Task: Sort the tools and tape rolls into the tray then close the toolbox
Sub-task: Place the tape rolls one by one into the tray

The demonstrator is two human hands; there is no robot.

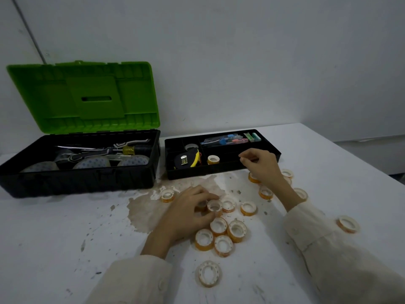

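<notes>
Tray rim passes beneath right hand.

Counter: open surface, 7 to 9 o'clock. Toolbox, 10 o'clock: top open, raised lid walls off the far side. Tray, 12 o'clock, narrow gap from toolbox; front compartment holds one tape roll, room to its right. Loose tape rolls: crowded at centre, scattered toward 3 o'clock.
</notes>
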